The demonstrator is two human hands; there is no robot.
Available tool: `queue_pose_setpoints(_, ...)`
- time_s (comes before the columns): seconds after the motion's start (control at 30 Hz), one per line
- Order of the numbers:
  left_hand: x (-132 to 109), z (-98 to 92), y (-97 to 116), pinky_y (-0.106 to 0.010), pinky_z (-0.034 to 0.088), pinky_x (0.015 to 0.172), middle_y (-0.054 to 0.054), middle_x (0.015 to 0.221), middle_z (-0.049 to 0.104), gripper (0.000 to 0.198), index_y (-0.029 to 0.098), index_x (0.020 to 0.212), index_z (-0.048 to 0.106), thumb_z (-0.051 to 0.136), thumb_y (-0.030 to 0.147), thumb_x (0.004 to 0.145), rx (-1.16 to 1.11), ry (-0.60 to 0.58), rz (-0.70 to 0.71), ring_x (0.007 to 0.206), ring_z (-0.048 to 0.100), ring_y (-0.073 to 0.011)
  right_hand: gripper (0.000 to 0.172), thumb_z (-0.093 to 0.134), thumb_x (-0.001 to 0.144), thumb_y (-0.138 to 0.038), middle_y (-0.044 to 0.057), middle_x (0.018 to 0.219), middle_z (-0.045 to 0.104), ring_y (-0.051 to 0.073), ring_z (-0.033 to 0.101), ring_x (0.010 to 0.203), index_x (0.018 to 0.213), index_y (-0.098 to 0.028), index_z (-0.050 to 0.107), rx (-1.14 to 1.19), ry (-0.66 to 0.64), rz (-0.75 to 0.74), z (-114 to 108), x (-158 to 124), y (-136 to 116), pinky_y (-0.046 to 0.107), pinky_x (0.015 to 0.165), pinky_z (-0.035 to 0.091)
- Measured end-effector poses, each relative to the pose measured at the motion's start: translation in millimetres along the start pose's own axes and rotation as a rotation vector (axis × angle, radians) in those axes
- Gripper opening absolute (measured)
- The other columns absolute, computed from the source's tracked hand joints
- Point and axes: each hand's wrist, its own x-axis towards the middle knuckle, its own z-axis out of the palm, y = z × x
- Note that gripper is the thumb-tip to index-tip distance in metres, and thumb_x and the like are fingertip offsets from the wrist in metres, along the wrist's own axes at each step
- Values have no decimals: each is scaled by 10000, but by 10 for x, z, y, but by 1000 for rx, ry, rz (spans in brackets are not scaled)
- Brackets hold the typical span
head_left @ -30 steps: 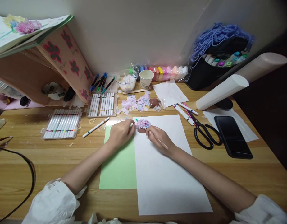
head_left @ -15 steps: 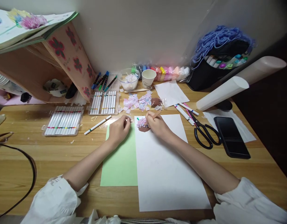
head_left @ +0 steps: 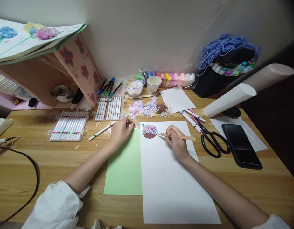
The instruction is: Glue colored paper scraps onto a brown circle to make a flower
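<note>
My right hand (head_left: 177, 144) is closed around a flat wooden craft stick (head_left: 188, 138), held over the white paper (head_left: 173, 187). The stick's tip points left, at the edge of a small brown patch (head_left: 150, 136) on that paper. Pink, blue and lilac paper scraps (head_left: 150, 128) cover the top of the patch, and a small green mark (head_left: 143, 125) shows above them. My left hand (head_left: 120, 132) rests at the top of the green paper (head_left: 124, 175), fingers curled in. Whatever they pinch, if anything, is hidden. Torn paper bits (head_left: 143, 107) lie beyond both hands.
Marker boxes (head_left: 69, 127) and a loose marker (head_left: 101, 131) lie to the left. Behind stand a bowl (head_left: 134, 89) and a paper cup (head_left: 154, 84). Black-handled scissors (head_left: 215, 144), a phone (head_left: 241, 146) and a white tube (head_left: 229, 101) are on the right.
My right hand has drawn back to the right from the scrap-covered patch, the craft stick still in it. My left hand stays at the green paper's top. The view has shifted slightly.
</note>
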Motion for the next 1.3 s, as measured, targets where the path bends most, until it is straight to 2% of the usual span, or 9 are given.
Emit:
queue_pose_setpoints(0.23,18,12,-29,-253,298,539,-6,692,638,163,201,769,600,550,347,821,-29,-57,-31,644,560,-168,239,354,905,-253,-82,444,310,84,247,385,674,-220,405,32,-16,-71,-34,-40,77,224,391,166)
queue_pose_setpoints(0.37,-49,-25,-36,-266,381,599,-11,722,623,186,197,763,603,543,355,840,-135,17,85,690,562,-162,248,355,916,-272,-85,431,306,86,237,381,679,-220,408,30,-33,-89,-43,-61,105,231,394,164)
queue_pose_setpoints(0.47,-129,-35,-2,-276,467,702,-30,835,650,165,191,801,618,555,339,841,-368,6,154,792,599,-161,257,357,922,-287,-84,428,311,88,240,384,680,-220,409,30,-50,-100,-38,-73,126,233,396,166)
queue_pose_setpoints(0.6,-216,15,52,-275,517,733,-25,836,676,144,186,831,629,594,326,821,-624,-91,122,773,639,-147,266,362,931,-315,-80,436,333,88,260,391,692,-216,422,15,-68,-113,-35,-81,117,232,401,181)
queue_pose_setpoints(0.77,-263,104,89,-278,531,759,-22,857,690,134,188,864,632,643,297,787,-687,-106,125,797,659,-148,260,365,940,-347,-73,456,391,88,312,411,734,-212,448,-22,-132,-151,-10,-79,33,227,427,236)
queue_pose_setpoints(0.93,-278,118,127,-286,542,728,-27,786,713,218,188,954,601,671,264,763,-752,-138,63,754,684,-163,173,397,939,-376,-73,481,481,107,429,461,854,-231,439,-29,-182,-94,92,-78,16,223,476,318)
queue_pose_setpoints(1.07,-294,102,167,-284,546,698,-21,758,721,243,188,935,602,706,261,729,-720,-109,67,717,691,-168,139,464,917,-377,13,769,661,158,614,702,933,-241,486,-48,-180,-174,142,-84,13,290,632,472)
queue_pose_setpoints(1.17,-321,100,203,-281,546,719,-16,756,721,271,188,959,599,715,259,724,-702,-121,103,736,694,-167,120,481,915,-322,87,1080,649,209,613,996,955,-239,558,-173,-192,-292,150,-74,-12,379,833,484)
queue_pose_setpoints(1.3,-369,113,253,-276,548,735,-15,788,716,255,193,981,592,691,264,757,-654,-138,169,766,690,-160,73,601,844,-256,80,1049,638,204,626,948,893,-237,551,-268,-167,-347,171,-66,-6,367,825,486)
